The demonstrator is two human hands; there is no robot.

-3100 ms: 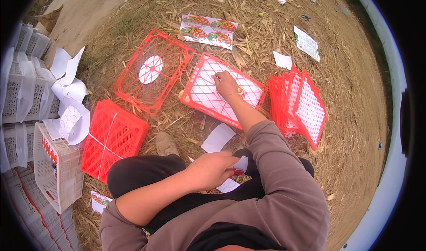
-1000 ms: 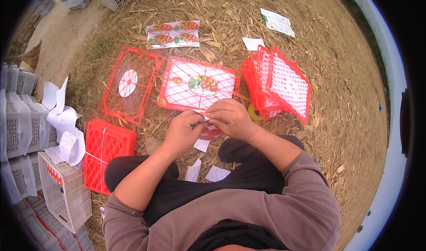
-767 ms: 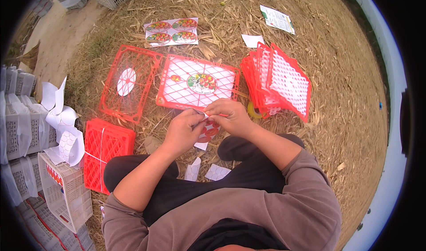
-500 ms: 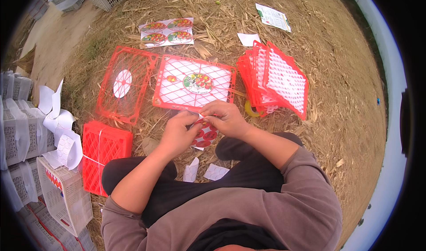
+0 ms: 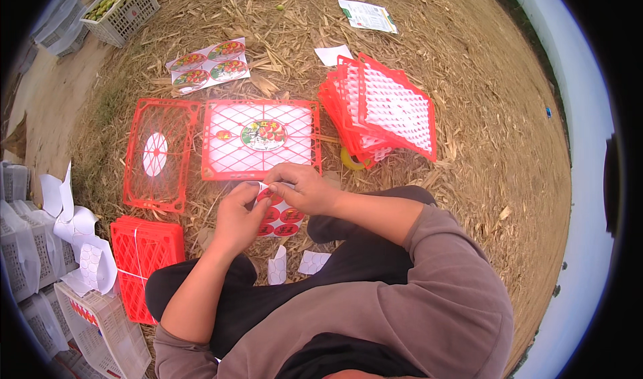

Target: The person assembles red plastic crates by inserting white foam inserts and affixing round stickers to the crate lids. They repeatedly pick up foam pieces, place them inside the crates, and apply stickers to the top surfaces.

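While the sticker sheet point(image 5: 278, 216) sits low in the middle of the frame, just above the person's lap, both hands meet at its upper edge. The left hand point(image 5: 236, 219) holds the sheet's left side, fingers curled narrow around it; the right hand point(image 5: 303, 188) comes in from the right, its fingers pinched together at the top of the sheet, seemingly on one round red label. The sheet's long axis runs roughly up and down the frame, and the right hand is nearer its top.

Directly above the hands, just beyond the fingertips, lies a flat red plastic crate panel point(image 5: 261, 138) with a round fruit label point(image 5: 264, 135) already in its middle. To its left lies a second red panel point(image 5: 159, 153) bearing a white disc. A stack of red panels point(image 5: 382, 111) leans at upper right, with a yellow tape roll point(image 5: 351, 159) below it. Another sticker sheet point(image 5: 207, 64) lies on the straw point(image 5: 469, 111) at upper left. Peeled white backing paper point(image 5: 74, 231) and a bundled stack of red panels point(image 5: 144, 262) sit at lower left.
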